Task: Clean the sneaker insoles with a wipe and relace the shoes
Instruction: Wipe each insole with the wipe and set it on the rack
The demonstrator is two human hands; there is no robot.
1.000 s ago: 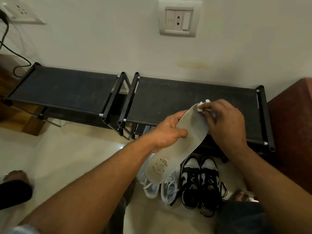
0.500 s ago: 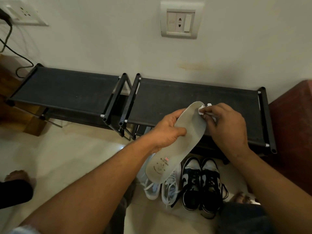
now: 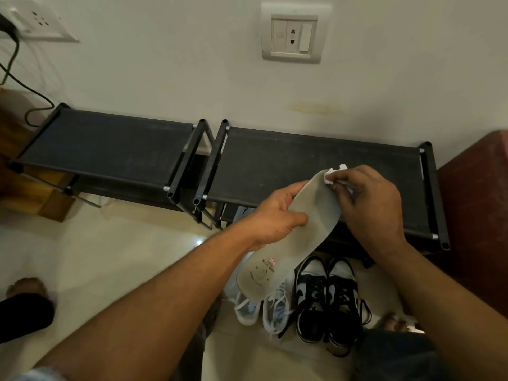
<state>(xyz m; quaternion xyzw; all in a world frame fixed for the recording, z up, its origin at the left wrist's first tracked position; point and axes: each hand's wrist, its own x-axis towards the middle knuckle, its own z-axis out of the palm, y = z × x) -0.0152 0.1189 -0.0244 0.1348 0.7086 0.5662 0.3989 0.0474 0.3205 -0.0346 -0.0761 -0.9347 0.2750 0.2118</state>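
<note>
Insole [image 3: 310,215] slants between my hands: my left hand [image 3: 277,215] grips its middle, fingers curled round the edge, while my right hand [image 3: 368,204] pinches a white wipe [image 3: 334,171] against its toe end. Below my fingers, white sneakers [image 3: 264,309] and black-and-white sneakers [image 3: 327,298] sit on the floor [image 3: 123,257].

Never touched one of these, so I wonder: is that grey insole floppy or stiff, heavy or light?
Probably fairly springy, not limp: the left hand grips the insole near its middle, yet the free heel end juts out nearly straight. Likely light, since it looks thin and one hand carries it.
</note>
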